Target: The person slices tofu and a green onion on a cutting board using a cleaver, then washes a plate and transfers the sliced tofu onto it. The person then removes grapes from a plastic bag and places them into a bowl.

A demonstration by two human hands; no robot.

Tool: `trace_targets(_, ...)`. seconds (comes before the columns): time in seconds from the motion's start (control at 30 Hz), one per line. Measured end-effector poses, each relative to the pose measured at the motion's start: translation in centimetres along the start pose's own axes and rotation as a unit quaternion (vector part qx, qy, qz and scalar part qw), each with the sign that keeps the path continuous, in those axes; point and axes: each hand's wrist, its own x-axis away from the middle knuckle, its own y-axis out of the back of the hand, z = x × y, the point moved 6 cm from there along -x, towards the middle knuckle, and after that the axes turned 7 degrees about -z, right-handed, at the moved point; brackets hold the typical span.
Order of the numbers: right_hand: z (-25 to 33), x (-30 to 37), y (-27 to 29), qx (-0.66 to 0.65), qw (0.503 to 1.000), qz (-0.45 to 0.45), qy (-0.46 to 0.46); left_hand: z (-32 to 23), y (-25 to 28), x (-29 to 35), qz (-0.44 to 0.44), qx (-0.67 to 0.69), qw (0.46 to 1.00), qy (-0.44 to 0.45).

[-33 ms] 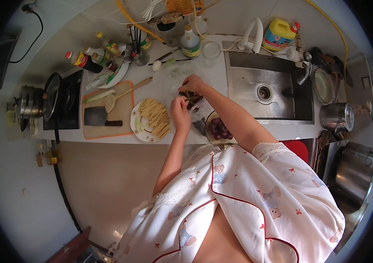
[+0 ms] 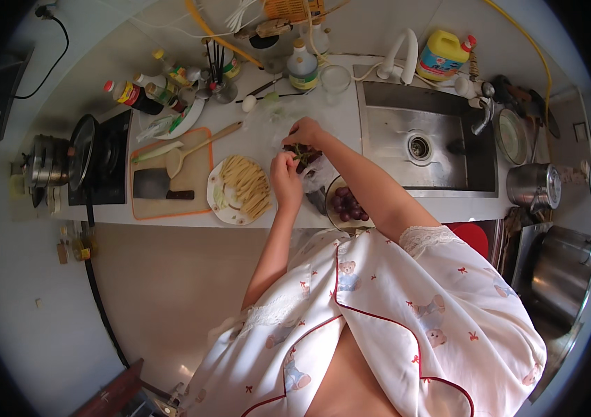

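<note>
A bunch of dark red grapes [image 2: 307, 157] with green stems lies on the counter, partly in a clear plastic bag [image 2: 318, 174]. My left hand [image 2: 285, 175] is closed at the bunch's near left side, its fingertips on the stems. Reaching across from the right, my right hand [image 2: 304, 132] curls its fingers over the far side of the bunch; the fingertips are partly hidden. Close to my body, below my right forearm, a bowl [image 2: 334, 217] holds loose grapes [image 2: 348, 206].
Left of my hands are a plate [image 2: 218, 206] of pale cut strips and a cutting board [image 2: 170, 210] with a cleaver [image 2: 153, 185] and a wooden spatula [image 2: 183, 154]. The steel sink [image 2: 393, 174] is on the right. Bottles [image 2: 302, 66] line the wall.
</note>
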Motion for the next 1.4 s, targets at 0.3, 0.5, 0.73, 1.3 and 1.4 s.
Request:
trace_targets(0.3,-1.3,-1.5,0.6,-0.063,0.997,-0.034,-0.039,0.2,0.2,-0.4,-0.013,-0.011,1.000,-0.005)
trace_targets(0.5,0.7,0.5,5.0,-0.230,0.962,0.101,-0.110,0.0,0.6,1.4,0.008,-0.064,0.997,-0.029)
trace_targets(0.73,9.6,12.6,8.8,-0.422,0.860,0.287,0.004,2.0,1.1,-1.2,-0.025,-0.049,0.998,0.033)
trace_targets(1.3,-6.6,23.9,8.0,-0.229,0.949,-0.046,-0.214,1.4,0.5,-0.9,-0.005,-0.005,1.000,-0.003)
trace_targets(1.4,-2.1,22.5,10.7,-0.251,0.964,-0.020,-0.084,0.8,0.7,-0.8,-0.007,-0.002,1.000,0.023)
